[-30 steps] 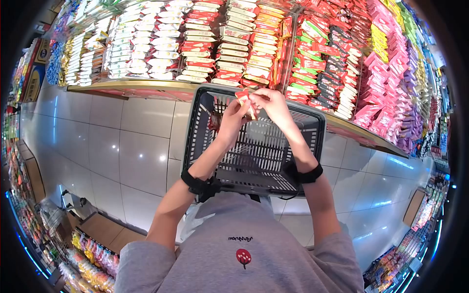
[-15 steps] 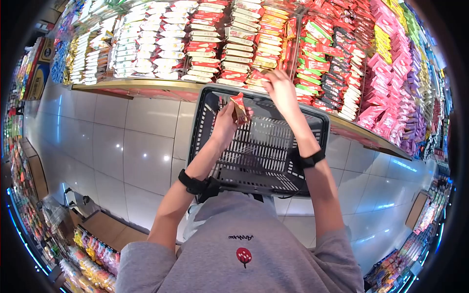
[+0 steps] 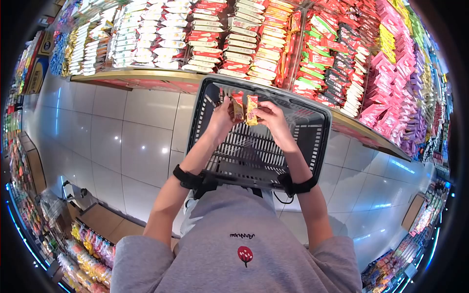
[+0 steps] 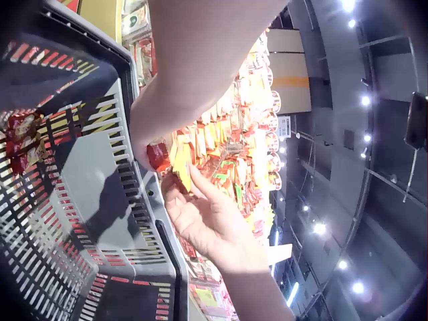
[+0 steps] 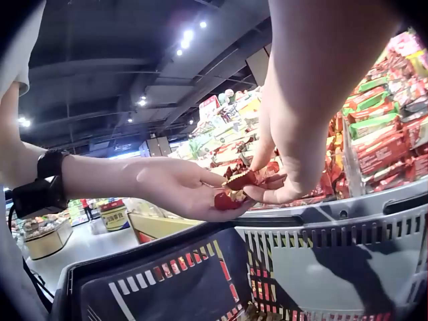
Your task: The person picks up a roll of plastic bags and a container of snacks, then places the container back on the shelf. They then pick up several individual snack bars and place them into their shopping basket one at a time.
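Over the far side of a dark plastic shopping basket (image 3: 327,127), both hands hold small snack packets close together. My left hand (image 3: 221,119) grips a red and brown packet (image 3: 238,107) between thumb and fingers. Beside it, my right hand (image 3: 273,122) pinches a yellow packet (image 3: 252,110) with red print, held upright. In the left wrist view, the yellow packet (image 4: 180,167) shows at the fingertips of the right hand (image 4: 207,224). The right wrist view shows the left palm (image 5: 177,187) turned up beneath the packets. Red packets (image 4: 25,137) lie inside the basket.
Just beyond the basket, a display counter with a gold edge (image 3: 141,74) bears rows of white, red, green and pink packets (image 3: 383,93). Tiled floor (image 3: 146,132) spreads to the left. A low shelf of bagged goods (image 3: 95,239) stands behind at the left.
Both hands were together at a red packet. The right hand then reached to the counter's edge and has come back over the basket with the yellow packet; the left kept the red one.
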Action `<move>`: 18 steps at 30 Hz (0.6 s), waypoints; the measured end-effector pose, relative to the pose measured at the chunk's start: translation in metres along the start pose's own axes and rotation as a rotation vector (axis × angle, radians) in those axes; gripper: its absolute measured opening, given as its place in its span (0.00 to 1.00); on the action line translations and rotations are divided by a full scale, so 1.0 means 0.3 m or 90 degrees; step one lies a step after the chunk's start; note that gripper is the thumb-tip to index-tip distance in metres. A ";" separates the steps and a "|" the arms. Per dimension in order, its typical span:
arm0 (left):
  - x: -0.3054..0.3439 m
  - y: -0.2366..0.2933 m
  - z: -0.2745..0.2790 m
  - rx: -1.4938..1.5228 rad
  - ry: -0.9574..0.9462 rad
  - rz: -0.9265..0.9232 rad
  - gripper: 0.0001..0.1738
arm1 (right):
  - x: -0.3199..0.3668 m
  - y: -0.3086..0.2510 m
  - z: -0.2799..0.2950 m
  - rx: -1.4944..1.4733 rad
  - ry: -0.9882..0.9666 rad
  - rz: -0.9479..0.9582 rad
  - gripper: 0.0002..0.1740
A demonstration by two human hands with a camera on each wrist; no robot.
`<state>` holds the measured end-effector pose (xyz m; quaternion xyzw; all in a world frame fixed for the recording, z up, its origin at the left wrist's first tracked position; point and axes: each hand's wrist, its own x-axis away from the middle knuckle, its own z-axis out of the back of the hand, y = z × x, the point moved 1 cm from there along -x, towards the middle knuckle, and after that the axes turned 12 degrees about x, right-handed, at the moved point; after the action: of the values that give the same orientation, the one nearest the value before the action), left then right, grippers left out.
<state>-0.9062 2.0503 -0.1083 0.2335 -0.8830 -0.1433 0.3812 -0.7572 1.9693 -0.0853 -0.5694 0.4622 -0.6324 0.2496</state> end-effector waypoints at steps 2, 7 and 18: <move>0.015 0.037 0.027 -0.026 -0.009 -0.007 0.27 | -0.001 0.029 0.016 -0.004 -0.003 -0.018 0.10; 0.032 0.140 0.063 -0.127 0.056 -0.015 0.27 | 0.004 0.034 0.034 -0.004 0.005 -0.020 0.11; 0.030 0.100 0.086 -0.112 -0.005 0.028 0.26 | 0.028 0.023 0.008 -0.081 -0.047 -0.070 0.16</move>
<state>-0.9399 2.0730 -0.1072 0.1792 -0.8733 -0.2129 0.3999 -0.7583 1.9585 -0.0874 -0.6313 0.4602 -0.5931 0.1946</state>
